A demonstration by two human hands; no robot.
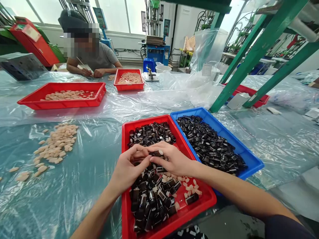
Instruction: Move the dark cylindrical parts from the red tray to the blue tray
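My left hand and my right hand meet over a red tray. Between their fingertips is a small black glossy part with a pale oval spot at one end; both hands are closed on it. Many loose black parts of the same sort fill the tray below, partly hidden by my hands. Small beige pieces lie among them on the right side of the tray. Touching it on the right, a blue tray holds a heap of similar black parts.
Flat beige pieces lie piled at left on the plastic-covered table. Two more red trays, one at left and one farther back, hold beige pieces. A person works across the table. Green metal posts rise at right.
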